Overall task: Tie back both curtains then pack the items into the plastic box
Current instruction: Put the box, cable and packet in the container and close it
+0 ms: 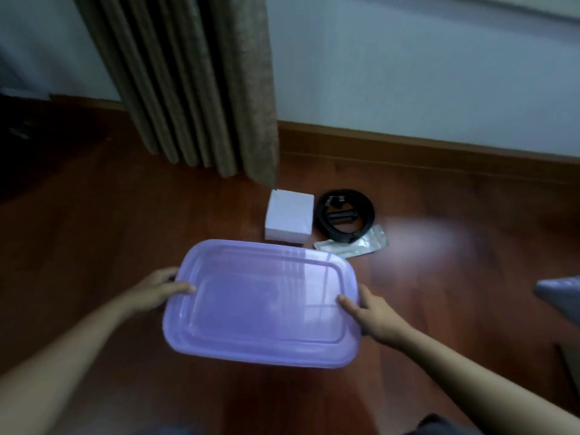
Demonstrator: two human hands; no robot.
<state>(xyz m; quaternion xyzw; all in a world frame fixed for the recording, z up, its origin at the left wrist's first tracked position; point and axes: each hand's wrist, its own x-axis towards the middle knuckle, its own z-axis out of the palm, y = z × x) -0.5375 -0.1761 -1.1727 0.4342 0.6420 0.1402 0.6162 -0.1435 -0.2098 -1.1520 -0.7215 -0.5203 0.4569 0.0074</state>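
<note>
I hold the box (260,302) by its short ends above the floor, lid on. My left hand (166,288) and right hand (373,312) each pinch an end, thumb on the lid, fingers hidden under the rim. If I grip only the lid it could pop off, dropping the tub onto the carton (288,219) and cable (345,215) just beyond. The floor (125,215) is glossy wood that looks slippery; a curtain (194,83) hangs by a pale wall (408,73).

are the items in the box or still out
Out: the white carton, black coil and pouch lie on the floor beyond the purple box.
</note>
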